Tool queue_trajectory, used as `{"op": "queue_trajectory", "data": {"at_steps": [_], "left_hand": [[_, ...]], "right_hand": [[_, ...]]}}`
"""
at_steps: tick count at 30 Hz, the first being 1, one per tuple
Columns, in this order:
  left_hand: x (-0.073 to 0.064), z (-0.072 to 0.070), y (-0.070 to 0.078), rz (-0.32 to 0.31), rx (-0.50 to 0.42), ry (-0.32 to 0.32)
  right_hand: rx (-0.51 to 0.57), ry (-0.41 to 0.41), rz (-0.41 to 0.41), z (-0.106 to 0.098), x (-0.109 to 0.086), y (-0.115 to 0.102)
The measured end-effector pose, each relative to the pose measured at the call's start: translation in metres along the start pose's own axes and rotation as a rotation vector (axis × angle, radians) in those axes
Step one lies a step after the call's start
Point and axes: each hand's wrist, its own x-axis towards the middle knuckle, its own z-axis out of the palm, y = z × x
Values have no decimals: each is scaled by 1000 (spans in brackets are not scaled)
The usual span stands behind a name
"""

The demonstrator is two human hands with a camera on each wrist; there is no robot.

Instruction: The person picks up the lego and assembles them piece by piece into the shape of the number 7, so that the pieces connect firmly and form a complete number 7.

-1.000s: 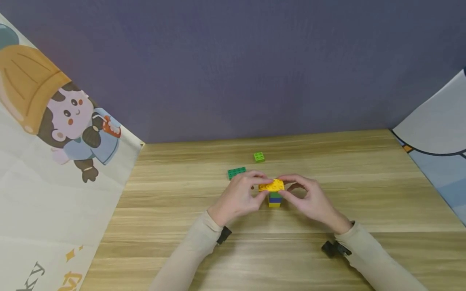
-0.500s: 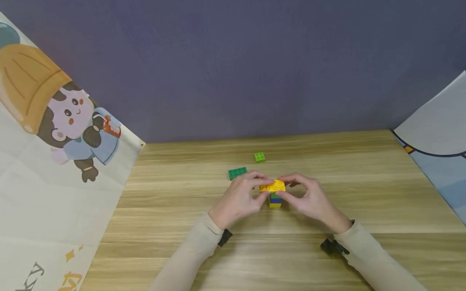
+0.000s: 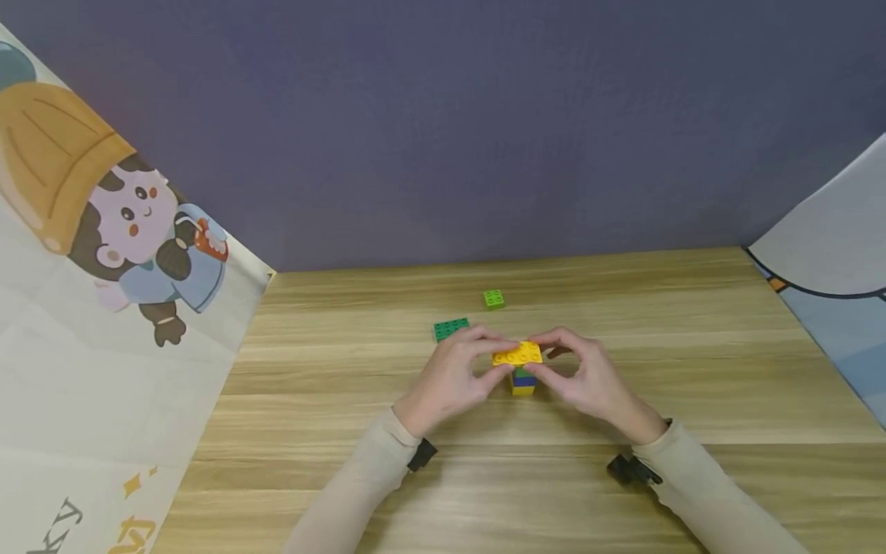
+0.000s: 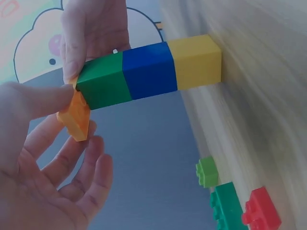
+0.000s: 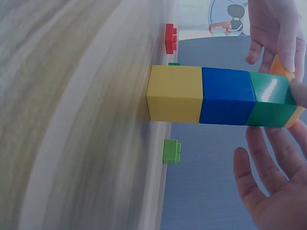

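Observation:
A tower of three blocks stands upright on the table: a yellow block point(image 4: 197, 62) at the bottom, a blue block point(image 4: 149, 71) in the middle and a green block point(image 4: 104, 80) above. Across its top lies an orange-yellow studded brick point(image 3: 517, 355), thinner than those blocks and jutting out to the left. My left hand point(image 3: 453, 373) pinches the jutting end between thumb and fingers. At the other end, my right hand point(image 3: 588, 377) pinches the same brick over the tower, its thumb at the near side. In the right wrist view, the right fingers spread beside the green block.
Behind the tower on the wooden table point(image 3: 311, 385) lie a dark green brick point(image 3: 450, 329) and a small lime green brick point(image 3: 493, 299). A red brick point(image 4: 261, 211) shows in the left wrist view. A dark blue-grey wall point(image 3: 443, 138) rises at the table's back edge.
Both hands keep hold of the orange-yellow brick over the tower. It tilts and shifts very slightly between the frames; the loose bricks stay where they were.

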Motion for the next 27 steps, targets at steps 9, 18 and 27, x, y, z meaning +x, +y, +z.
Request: {"op": "queue_trajectory", "data": {"at_steps": [9, 18, 27], "left_hand": [[-5, -1, -6, -17, -9, 19], [-13, -1, -12, 13, 12, 21], [-25, -4, -27, -66, 32, 42]], "right_hand": [[15, 11, 19, 3, -4, -4], [22, 7, 34, 4, -5, -6], [37, 4, 47, 4, -4, -8]]}}
